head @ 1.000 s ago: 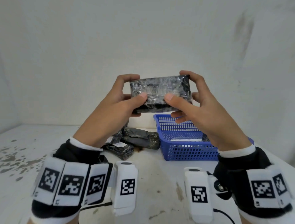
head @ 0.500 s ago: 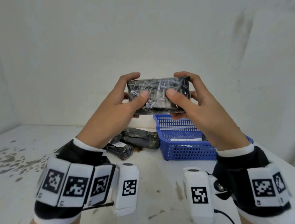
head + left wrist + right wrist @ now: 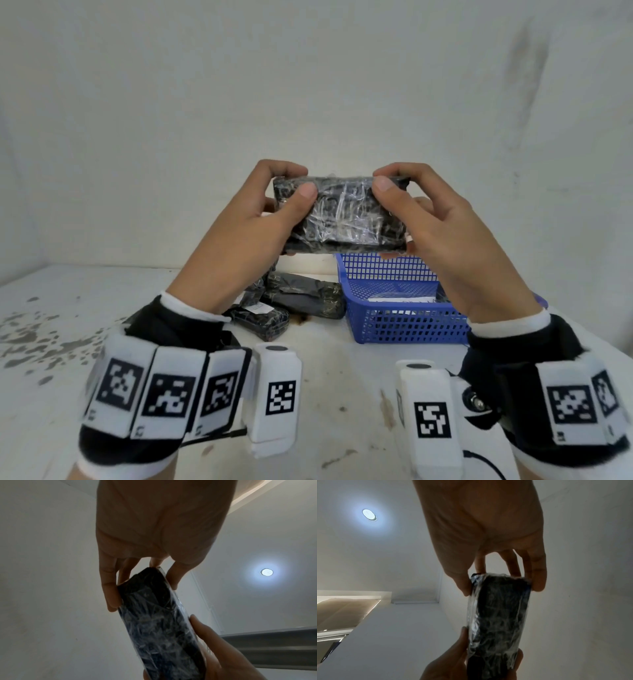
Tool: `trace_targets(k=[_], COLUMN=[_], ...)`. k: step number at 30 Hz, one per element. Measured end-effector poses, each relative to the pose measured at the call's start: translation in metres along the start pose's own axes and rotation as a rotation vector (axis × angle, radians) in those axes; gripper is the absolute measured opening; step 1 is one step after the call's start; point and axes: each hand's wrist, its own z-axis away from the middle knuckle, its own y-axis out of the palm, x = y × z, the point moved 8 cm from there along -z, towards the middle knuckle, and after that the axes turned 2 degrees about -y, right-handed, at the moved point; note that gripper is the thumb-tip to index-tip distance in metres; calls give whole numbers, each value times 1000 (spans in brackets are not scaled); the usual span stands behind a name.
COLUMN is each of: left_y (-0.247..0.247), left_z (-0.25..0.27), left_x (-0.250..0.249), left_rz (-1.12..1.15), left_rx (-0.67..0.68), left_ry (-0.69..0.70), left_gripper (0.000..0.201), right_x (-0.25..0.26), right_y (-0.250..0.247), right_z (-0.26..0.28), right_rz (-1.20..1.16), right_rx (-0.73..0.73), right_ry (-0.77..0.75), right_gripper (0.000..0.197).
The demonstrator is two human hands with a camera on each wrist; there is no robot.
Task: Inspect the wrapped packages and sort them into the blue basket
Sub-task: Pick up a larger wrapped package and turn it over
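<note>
I hold a dark package wrapped in crinkled clear film (image 3: 342,216) with both hands at chest height, above the table. My left hand (image 3: 291,185) grips its left end, thumb on the near face. At the other end my right hand (image 3: 390,178) does the same. The left wrist view shows the package (image 3: 154,615) end-on between my left hand's fingers (image 3: 109,595). In the right wrist view the package (image 3: 498,615) sits between thumb and fingers (image 3: 537,582). The blue basket (image 3: 404,329) stands on the table below and behind my right hand.
More dark wrapped packages (image 3: 305,298) lie in a heap left of the basket, one with a white label (image 3: 260,313). Something with a white label (image 3: 404,301) lies inside the basket. The white table (image 3: 171,342) is stained, and a white wall stands close behind.
The package has come down slightly and tilted in my hands. Both thumbs have shifted up toward its top corners. The heap and the basket have not moved.
</note>
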Motion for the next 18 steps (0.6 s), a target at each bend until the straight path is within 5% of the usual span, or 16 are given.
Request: trace_targets(k=[11,18], left_y=[6,0], left_z=[3,4], left_x=[-1,-1], left_rz=[-70,-35], left_rx=[-12,-17], left_ry=[-10,-44], left_gripper=[31,79], right_x=[2,0], right_y=[4,2], right_z=[2,2], right_rz=[79,174], right_rx=[-25,29], right_ry=[-47,-54], right_gripper=[40,79])
